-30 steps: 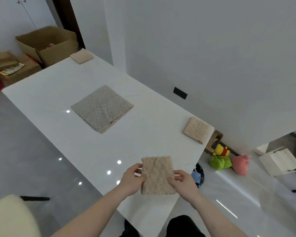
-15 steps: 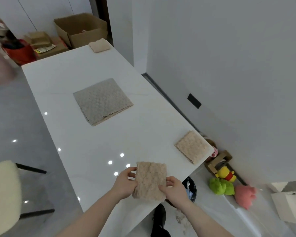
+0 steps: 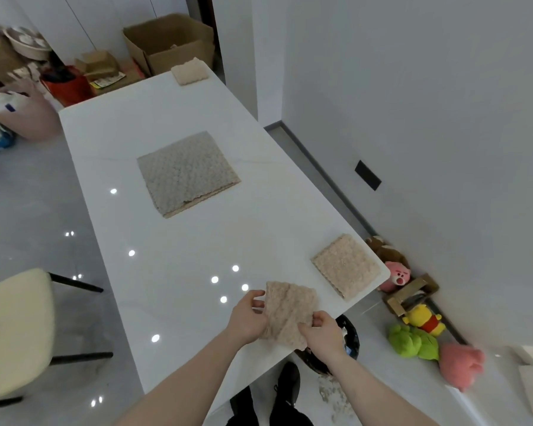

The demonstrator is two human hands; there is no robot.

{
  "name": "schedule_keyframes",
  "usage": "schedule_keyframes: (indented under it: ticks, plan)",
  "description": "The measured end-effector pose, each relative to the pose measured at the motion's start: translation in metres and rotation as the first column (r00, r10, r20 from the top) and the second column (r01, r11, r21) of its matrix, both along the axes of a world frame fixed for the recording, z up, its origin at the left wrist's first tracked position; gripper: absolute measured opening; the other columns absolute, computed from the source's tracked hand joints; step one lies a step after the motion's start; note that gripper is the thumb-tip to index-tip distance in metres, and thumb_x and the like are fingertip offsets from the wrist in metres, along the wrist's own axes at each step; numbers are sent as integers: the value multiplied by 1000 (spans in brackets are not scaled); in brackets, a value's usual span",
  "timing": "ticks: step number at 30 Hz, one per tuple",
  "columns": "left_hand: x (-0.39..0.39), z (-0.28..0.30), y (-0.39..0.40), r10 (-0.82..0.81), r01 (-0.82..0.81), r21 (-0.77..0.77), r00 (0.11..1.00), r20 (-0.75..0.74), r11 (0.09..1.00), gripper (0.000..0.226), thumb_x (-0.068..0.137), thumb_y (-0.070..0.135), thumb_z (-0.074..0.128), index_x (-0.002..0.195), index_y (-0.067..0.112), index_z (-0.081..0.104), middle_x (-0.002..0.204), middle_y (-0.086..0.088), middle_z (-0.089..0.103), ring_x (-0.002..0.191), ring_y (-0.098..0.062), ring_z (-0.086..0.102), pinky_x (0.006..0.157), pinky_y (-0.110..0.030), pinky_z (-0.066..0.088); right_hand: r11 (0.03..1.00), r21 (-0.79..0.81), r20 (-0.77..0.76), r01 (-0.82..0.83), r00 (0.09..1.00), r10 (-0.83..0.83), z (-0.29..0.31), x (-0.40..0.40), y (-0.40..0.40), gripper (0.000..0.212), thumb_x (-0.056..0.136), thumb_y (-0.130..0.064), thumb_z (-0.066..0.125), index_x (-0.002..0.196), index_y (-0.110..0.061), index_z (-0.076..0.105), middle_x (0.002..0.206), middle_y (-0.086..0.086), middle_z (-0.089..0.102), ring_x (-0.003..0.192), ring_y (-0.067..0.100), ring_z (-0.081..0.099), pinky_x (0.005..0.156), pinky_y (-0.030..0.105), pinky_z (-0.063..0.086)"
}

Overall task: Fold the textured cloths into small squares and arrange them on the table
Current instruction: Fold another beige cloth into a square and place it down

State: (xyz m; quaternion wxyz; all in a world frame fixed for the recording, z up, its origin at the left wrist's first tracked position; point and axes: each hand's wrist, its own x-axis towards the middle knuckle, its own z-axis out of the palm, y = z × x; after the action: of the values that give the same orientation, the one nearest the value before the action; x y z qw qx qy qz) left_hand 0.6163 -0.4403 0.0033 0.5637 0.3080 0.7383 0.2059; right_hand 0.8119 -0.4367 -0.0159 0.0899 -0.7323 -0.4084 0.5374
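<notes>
Bare surface (image 3: pixel 173 272) runs broad along the left edge and across the near half. A large grey cloth (image 3: pixel 186 173) lies flat mid-surface. A folded beige cloth (image 3: pixel 345 270) fills the near right corner, and another folded cloth (image 3: pixel 189 71) the far right corner. A cream chair (image 3: pixel 13 330) stands off the left edge.

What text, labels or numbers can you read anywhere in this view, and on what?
No text can be read.
Printed sheet on the small boxes beyond the table: has print, too blurred to read.
White bag at the far left: blue marks, not legible.
Cardboard box: no print shows.
Cloth in the hands, the folded cloths and the table: no writing.
</notes>
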Motion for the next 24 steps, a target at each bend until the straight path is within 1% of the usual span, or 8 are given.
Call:
schedule_keyframes:
  ticks: [3,8,10,12,15,19,22,24]
  plan:
    - [7,-14,1,-37,36,-25,998,-41,999,50,93,27,64,141,26,49,112,8,66,96,-11,68,73,-27,58,996,-46,17,-76,997,77,-8,8,5,32,92,-27,70,119,-20,55,103,-5,62,92,15,64,60,17,45]
    - [3,-16,-2,-115,110,-116,993,-32,987,57,89,12,57,144,22,45,106,6,66,96,-14,66,73,-25,54,959,-108,12,-264,964,266,-19,18,9,36,93,-31,68,124,-15,62,104,0,67,89,17,64,65,21,46]
    - [-3,-14,-5,-111,104,-112,993,-51,988,62,90,14,58,149,21,40,115,4,63,101,-16,64,72,-24,53,950,-114,5,-291,956,293,-17,17,9,39,93,-30,67,129,-14,61,110,1,69,95,17,66,72,23,51]
    - [-7,-10,-9,-127,119,-97,989,-75,988,69,90,16,58,154,22,33,133,0,57,112,-19,60,74,-23,52,953,-108,2,-282,959,283,-12,14,9,47,95,-28,65,138,-12,55,120,2,68,100,16,65,69,19,49]
    - [-8,0,-20,-177,170,-57,974,-140,984,71,92,23,62,156,23,31,149,-1,47,128,-22,52,92,-29,52,974,-47,71,-224,971,227,2,13,4,60,96,-29,62,150,-16,39,140,4,56,104,18,63,72,22,47]
    - [-8,22,-44,-240,251,25,946,-217,968,63,95,33,61,153,24,38,153,7,44,139,-16,44,112,-31,41,979,89,101,-185,979,176,18,17,-7,58,93,-27,64,147,-24,42,142,0,48,103,18,63,80,28,47]
    - [-20,37,-65,-238,259,63,944,-228,964,55,95,20,56,148,29,44,151,12,43,139,-11,42,113,-28,37,964,157,91,-217,975,204,36,12,-15,54,93,-22,63,144,-26,45,139,-4,48,112,15,57,89,35,55]
    - [-34,45,-77,-211,236,84,949,-236,968,54,94,11,51,142,33,48,149,14,45,138,-8,42,110,-24,36,954,173,69,-247,969,238,50,1,-19,52,92,-19,61,142,-28,48,140,-6,47,122,14,52,98,37,53]
